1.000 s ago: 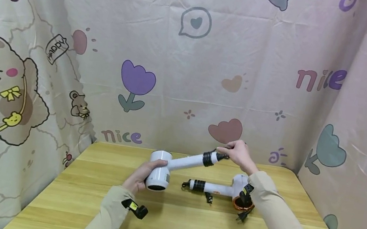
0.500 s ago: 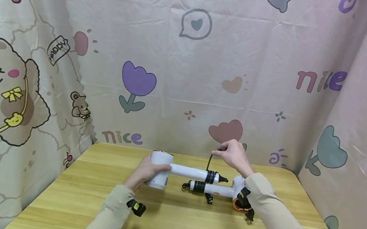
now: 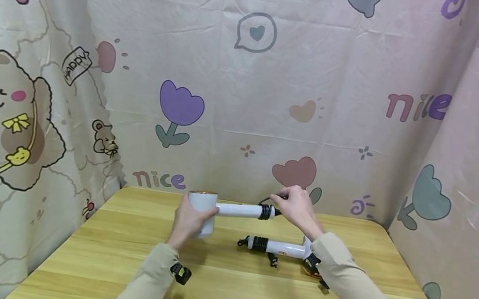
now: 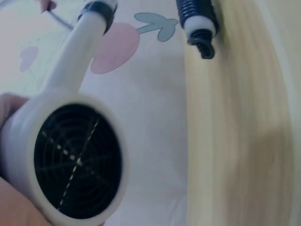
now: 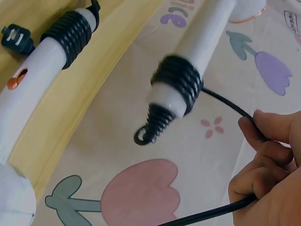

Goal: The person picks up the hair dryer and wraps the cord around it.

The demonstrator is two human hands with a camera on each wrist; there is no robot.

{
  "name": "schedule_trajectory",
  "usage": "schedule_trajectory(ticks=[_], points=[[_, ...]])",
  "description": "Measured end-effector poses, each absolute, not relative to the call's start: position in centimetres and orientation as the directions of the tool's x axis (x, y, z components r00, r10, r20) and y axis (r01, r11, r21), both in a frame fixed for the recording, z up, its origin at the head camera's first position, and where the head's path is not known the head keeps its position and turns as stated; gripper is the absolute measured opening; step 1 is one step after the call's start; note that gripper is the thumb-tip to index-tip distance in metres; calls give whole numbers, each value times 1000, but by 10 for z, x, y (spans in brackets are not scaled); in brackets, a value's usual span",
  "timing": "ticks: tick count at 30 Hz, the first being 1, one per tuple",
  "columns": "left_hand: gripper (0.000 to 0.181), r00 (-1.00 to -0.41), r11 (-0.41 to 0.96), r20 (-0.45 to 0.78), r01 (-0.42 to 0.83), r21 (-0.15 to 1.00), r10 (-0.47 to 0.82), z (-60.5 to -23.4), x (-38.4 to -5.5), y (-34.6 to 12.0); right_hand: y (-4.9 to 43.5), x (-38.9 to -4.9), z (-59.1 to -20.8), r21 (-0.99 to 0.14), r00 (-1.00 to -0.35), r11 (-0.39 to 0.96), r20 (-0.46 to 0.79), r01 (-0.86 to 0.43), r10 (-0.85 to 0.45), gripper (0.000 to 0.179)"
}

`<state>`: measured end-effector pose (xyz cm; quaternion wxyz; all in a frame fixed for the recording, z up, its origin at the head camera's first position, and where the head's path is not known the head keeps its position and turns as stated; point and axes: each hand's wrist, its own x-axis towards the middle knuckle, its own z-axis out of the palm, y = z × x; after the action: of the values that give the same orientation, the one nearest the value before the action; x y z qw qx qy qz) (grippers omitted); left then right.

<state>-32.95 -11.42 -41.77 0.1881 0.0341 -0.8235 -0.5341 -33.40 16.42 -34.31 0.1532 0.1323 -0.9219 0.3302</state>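
Note:
My left hand [image 3: 184, 222] grips a white hair dryer [image 3: 236, 210] by its barrel, raised over the table with the handle extending to the right. Black cord is wound in several turns round the handle's end. In the right wrist view, my right hand [image 5: 268, 174] pinches a free stretch of that black cord [image 5: 225, 100], pulled out taut from the coil, and more cord trails out below the fingers. The left wrist view shows the dryer's dark round grille [image 4: 79, 162] facing the camera.
A second white hair dryer [image 3: 285, 249] lies on the wooden table [image 3: 235, 295], its cord wound round the handle and its plug [image 5: 18, 40] beside it. My right forearm partly hides its head. A printed curtain [image 3: 248, 93] stands behind the table.
The held hair dryer has turned, its barrel's top end tipping toward me, and shifted slightly left; its handle dipped, then rose again. My right hand has moved slightly left and down with the cord.

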Motion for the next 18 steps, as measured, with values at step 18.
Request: schedule_trajectory(ticks=[18], points=[[77,-887,-25,146,175,984,-438,-423,-334,-111,142,-325,-361,-547,-890,725,405,-418,-208,26]])
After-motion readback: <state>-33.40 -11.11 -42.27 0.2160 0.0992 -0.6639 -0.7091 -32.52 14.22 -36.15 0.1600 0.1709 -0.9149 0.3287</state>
